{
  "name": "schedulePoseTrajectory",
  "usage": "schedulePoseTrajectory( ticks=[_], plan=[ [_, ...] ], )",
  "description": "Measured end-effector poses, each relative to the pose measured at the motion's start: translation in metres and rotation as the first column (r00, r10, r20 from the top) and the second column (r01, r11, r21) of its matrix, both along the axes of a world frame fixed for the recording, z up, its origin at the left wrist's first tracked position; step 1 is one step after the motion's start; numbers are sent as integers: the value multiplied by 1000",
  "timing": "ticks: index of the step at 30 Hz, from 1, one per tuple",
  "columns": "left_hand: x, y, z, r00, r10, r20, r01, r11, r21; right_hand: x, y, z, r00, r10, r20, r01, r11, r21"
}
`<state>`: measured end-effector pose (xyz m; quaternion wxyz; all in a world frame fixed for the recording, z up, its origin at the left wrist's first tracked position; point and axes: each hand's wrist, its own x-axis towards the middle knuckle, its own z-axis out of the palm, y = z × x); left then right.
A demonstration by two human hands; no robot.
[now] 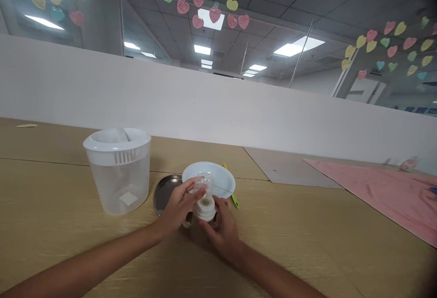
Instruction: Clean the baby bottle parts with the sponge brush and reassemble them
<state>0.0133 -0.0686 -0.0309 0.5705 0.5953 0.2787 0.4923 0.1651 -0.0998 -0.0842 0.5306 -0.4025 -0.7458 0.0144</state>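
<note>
A baby bottle [205, 210] with a white collar and what looks like a side handle stands upright in front of me. My left hand [180, 204] closes its fingers on the clear dome cap [205, 180] at the bottle's top. Lower down, my right hand [223, 229] wraps round the bottle's body from the right. Whether the cap is seated on the collar or slightly raised, I cannot tell. Just behind the hands lie a white bowl [223, 186] and a round metal tray [165, 191], both partly covered by them.
A clear bucket with a white rim [116, 175] stands to the left. A green-handled utensil [235, 200] pokes out from beneath the bowl. Pink cloth [382, 189] covers the table's right side, with a small pinkish object [409, 164] behind it. A white wall [191, 107] bounds the back.
</note>
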Motion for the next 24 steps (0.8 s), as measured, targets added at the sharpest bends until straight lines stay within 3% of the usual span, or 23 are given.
schedulePoseTrajectory(
  ticks=[11,15,17,20,24],
  plan=[
    [-7,5,15,989,140,35,-144,980,136,-2,2,-1,1000,-10,9,11,999,-39],
    [-12,15,17,943,315,103,-330,925,187,-2,2,-1,1000,-15,18,16,999,-33],
    [-16,24,15,927,374,4,-355,878,322,-2,2,-1,1000,-10,12,10,999,-52],
    [-22,34,9,852,425,-306,-225,825,519,-2,2,-1,1000,-5,7,5,999,-50],
    [-23,41,0,753,391,-530,-24,820,572,-1,2,-2,1000,-11,10,11,999,-34]
  ],
)
